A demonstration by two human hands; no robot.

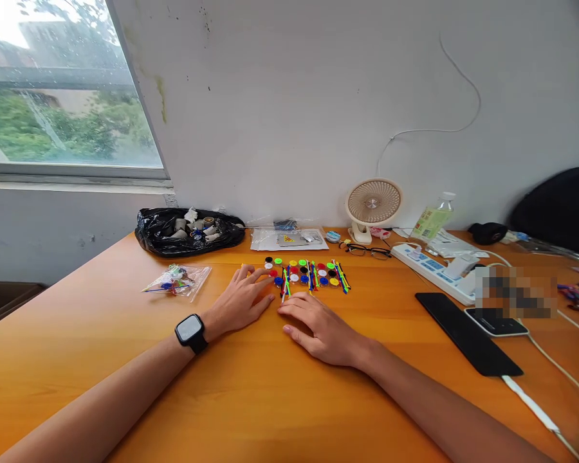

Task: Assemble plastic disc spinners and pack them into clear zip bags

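Observation:
My left hand (pixel 240 302), with a black watch (pixel 190 331) on its wrist, rests on the table with its fingers spread. Its fingertips are beside the left end of a group of small coloured discs (pixel 294 278) in red, blue, green, yellow, black and white. Thin coloured plastic sticks (pixel 341 276) lie in small bundles among the discs. My right hand (pixel 321 329) lies just in front of the group, thumb apart, fingers slightly bent, fingertips near the lower ends of the sticks. Neither hand visibly holds anything. A clear plastic bag (pixel 200 283) with similar coloured pieces lies left of my left hand.
Behind lie a black bag (pixel 149 238) of cardboard rolls, a flat plastic packet (pixel 289 240), glasses (pixel 367 249) and a small fan (pixel 374 200). To the right are a bottle (pixel 431 222), a power strip (pixel 434 273), a black phone-like slab (pixel 468 331) and white cables.

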